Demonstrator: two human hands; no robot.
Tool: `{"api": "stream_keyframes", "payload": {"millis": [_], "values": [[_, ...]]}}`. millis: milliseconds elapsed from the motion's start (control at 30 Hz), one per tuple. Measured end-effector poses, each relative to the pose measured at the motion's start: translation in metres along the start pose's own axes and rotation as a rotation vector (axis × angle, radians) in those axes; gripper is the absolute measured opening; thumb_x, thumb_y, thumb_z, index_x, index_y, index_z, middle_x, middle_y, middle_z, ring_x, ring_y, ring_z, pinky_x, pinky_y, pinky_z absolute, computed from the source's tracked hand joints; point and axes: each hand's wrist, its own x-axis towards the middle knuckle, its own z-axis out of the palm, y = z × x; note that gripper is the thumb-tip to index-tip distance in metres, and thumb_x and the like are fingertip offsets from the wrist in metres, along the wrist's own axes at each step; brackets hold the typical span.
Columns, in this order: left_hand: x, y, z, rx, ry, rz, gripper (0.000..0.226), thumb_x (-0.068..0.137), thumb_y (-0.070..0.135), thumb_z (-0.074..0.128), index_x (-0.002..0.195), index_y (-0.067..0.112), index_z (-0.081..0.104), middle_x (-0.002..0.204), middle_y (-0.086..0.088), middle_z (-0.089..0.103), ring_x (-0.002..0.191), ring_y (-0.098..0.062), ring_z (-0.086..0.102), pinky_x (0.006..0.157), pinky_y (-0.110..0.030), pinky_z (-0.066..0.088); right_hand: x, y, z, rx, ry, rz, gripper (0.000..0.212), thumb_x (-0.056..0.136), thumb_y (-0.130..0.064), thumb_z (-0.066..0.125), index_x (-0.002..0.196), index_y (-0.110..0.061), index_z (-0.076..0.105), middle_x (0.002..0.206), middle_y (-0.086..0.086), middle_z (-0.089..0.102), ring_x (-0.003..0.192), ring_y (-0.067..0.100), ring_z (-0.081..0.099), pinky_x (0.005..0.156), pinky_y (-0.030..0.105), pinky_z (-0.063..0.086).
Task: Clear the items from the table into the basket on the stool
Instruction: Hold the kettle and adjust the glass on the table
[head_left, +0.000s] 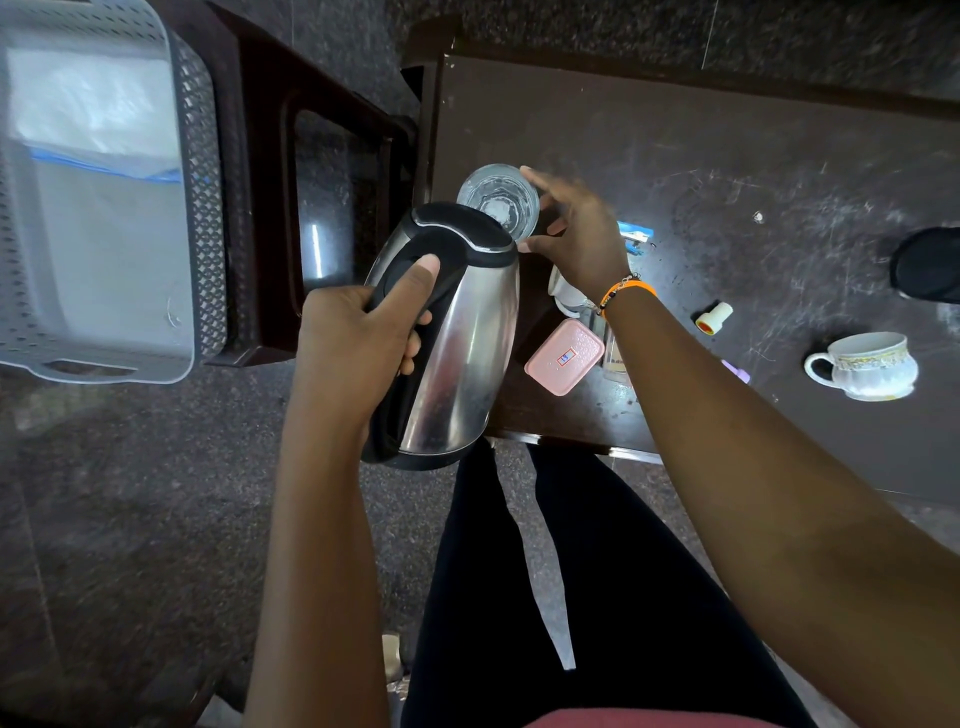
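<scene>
My left hand (363, 332) grips the black handle of a steel electric kettle (462, 343), held in the air past the table's left front corner, thumb on its lid. My right hand (576, 234) has its fingers spread around a clear drinking glass (498, 200) that stands on the dark table (727, 156) just behind the kettle's spout; whether it grips the glass is unclear. The grey perforated basket (104, 208) sits on a dark stool (311, 156) at the left, with a plastic sheet inside.
On the table lie a pink lidded box (563, 356), a white patterned cup (865, 366), a small white tube with a red end (714, 317), a blue packet (635, 236), a white object under my wrist and a black round thing (930, 265) at the right edge.
</scene>
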Motion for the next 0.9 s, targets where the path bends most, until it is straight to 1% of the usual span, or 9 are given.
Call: {"api": "stream_keyframes", "payload": {"millis": [100, 200, 333, 433, 567, 667, 833, 900], "values": [[-0.0001, 0.0006, 0.0005, -0.004, -0.001, 0.001, 0.051, 0.082, 0.046, 0.065, 0.072, -0.004, 0.065, 0.039, 0.006, 0.049, 0.038, -0.005, 0.043, 0.04, -0.013, 0.04, -0.0001, 0.0004, 0.0002, -0.013, 0.003, -0.004, 0.075, 0.065, -0.007, 0.079, 0.132, -0.028, 0.05, 0.103, 0.009, 0.063, 0.08, 0.014, 0.054, 0.076, 0.022, 0.05], [-0.0004, 0.0011, 0.0014, -0.005, 0.005, -0.001, 0.05, 0.082, 0.045, 0.065, 0.072, -0.005, 0.065, 0.038, 0.007, 0.048, 0.037, -0.005, 0.043, 0.04, -0.013, 0.039, 0.0001, 0.0002, 0.0001, -0.018, 0.003, 0.004, 0.076, 0.065, -0.008, 0.079, 0.132, -0.029, 0.05, 0.103, 0.009, 0.063, 0.08, 0.02, 0.058, 0.079, 0.027, 0.052], [-0.0005, 0.0019, 0.0023, -0.005, 0.005, -0.009, 0.049, 0.082, 0.045, 0.065, 0.073, -0.004, 0.066, 0.038, 0.007, 0.049, 0.038, -0.005, 0.043, 0.04, -0.013, 0.039, 0.0004, -0.0005, 0.0002, -0.024, 0.008, 0.002, 0.076, 0.065, -0.008, 0.079, 0.132, -0.029, 0.05, 0.105, 0.009, 0.062, 0.078, 0.015, 0.055, 0.079, 0.027, 0.052], [-0.0007, 0.0022, 0.0032, 0.0, 0.001, -0.008, 0.05, 0.082, 0.045, 0.065, 0.073, -0.004, 0.066, 0.038, 0.007, 0.049, 0.038, -0.006, 0.043, 0.04, -0.013, 0.04, 0.0002, -0.0005, -0.0009, -0.026, 0.009, 0.008, 0.076, 0.065, -0.008, 0.079, 0.132, -0.03, 0.049, 0.105, 0.008, 0.062, 0.078, 0.016, 0.056, 0.08, 0.029, 0.053], [-0.0014, 0.0016, 0.0039, -0.005, 0.004, -0.013, 0.05, 0.083, 0.044, 0.065, 0.074, -0.004, 0.066, 0.039, 0.007, 0.049, 0.039, -0.005, 0.044, 0.04, -0.014, 0.041, -0.0003, -0.0001, -0.0011, -0.026, 0.003, 0.001, 0.076, 0.065, -0.007, 0.078, 0.132, -0.028, 0.049, 0.107, 0.009, 0.062, 0.086, 0.022, 0.06, 0.082, 0.032, 0.054], [-0.0013, 0.0015, 0.0041, -0.013, 0.002, -0.016, 0.048, 0.083, 0.044, 0.065, 0.073, -0.003, 0.066, 0.039, 0.008, 0.05, 0.038, -0.005, 0.044, 0.04, -0.013, 0.041, 0.0001, 0.0005, -0.0008, -0.031, 0.005, -0.003, 0.076, 0.066, -0.007, 0.079, 0.133, -0.028, 0.05, 0.108, 0.009, 0.061, 0.087, 0.023, 0.061, 0.08, 0.03, 0.053], [-0.0011, 0.0, 0.0049, -0.027, 0.002, -0.023, 0.05, 0.082, 0.046, 0.065, 0.074, -0.003, 0.066, 0.038, 0.007, 0.05, 0.038, -0.005, 0.044, 0.04, -0.014, 0.041, 0.0004, 0.0012, 0.0001, -0.046, 0.002, -0.005, 0.074, 0.066, -0.01, 0.079, 0.132, -0.029, 0.05, 0.105, 0.007, 0.063, 0.079, 0.015, 0.056, 0.076, 0.024, 0.051], [-0.0006, 0.0002, 0.0044, -0.034, 0.002, -0.023, 0.05, 0.081, 0.047, 0.065, 0.074, -0.003, 0.067, 0.039, 0.007, 0.05, 0.038, -0.005, 0.044, 0.041, -0.014, 0.041, 0.0007, 0.0005, 0.0, -0.052, 0.003, -0.011, 0.074, 0.066, -0.011, 0.079, 0.132, -0.029, 0.05, 0.104, 0.008, 0.063, 0.077, 0.014, 0.055, 0.075, 0.023, 0.05]]}}
